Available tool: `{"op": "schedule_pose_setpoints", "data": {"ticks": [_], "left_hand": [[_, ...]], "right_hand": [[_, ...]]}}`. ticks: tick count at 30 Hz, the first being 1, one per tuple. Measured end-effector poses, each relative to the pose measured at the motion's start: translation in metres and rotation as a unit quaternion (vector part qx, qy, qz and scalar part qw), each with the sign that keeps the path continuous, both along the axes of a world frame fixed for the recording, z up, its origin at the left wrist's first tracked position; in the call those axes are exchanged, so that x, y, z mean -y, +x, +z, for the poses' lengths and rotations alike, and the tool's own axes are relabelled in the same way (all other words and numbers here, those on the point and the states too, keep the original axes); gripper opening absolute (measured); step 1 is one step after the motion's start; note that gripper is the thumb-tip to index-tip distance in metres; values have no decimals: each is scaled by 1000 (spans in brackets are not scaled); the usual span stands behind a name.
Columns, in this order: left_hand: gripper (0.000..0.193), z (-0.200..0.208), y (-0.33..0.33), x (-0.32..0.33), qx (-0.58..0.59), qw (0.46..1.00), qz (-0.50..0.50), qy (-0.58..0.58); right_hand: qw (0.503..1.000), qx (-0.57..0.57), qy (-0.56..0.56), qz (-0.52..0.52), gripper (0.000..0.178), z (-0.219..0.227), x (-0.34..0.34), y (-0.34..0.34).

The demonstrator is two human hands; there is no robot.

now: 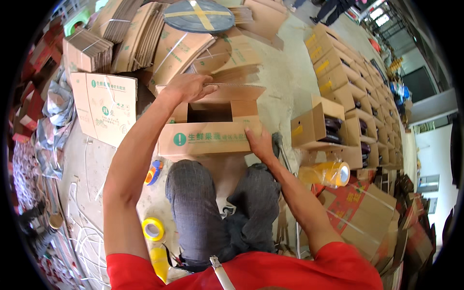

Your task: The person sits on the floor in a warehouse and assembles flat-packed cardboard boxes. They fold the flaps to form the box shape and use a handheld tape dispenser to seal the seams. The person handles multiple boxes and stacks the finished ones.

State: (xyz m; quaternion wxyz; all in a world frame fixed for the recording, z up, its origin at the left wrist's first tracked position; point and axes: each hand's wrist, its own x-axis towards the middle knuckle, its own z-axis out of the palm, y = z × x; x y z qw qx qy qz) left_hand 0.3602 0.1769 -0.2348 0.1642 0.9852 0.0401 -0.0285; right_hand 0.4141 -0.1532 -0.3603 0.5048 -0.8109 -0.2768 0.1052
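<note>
An open cardboard box with green print stands in front of my knees. Its flaps are spread around a dark opening. My left hand reaches over to the far flap, with the flap's edge between thumb and fingers. On the near right side, my right hand grips the box, thumb lying on the printed front flap; its other fingers are mostly hidden. A blue and orange tape dispenser lies on the floor left of my knee, and a yellow tape roll is closer to me.
Bundled flat cartons are piled at the far left, with a round dark lid on top. Rows of open boxes holding dark purple items line the right. Wrapped tape rolls sit by my right arm. White straps litter the left floor.
</note>
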Motion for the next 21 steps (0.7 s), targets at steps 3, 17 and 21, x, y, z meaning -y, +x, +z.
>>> {"op": "schedule_pose_setpoints", "data": {"ticks": [3,17,21], "left_hand": [[59,-15,-32,21,34,999,-15,-11],[73,-91,-71,56,59,993,2,106],[76,-97,-74,54,52,992,12,115]], "right_hand": [[998,-5,-49,-37,44,18,-5,-9],[998,48,17,-34,41,7,-1,-6],[997,70,16,-19,42,3,-4,-5]]}}
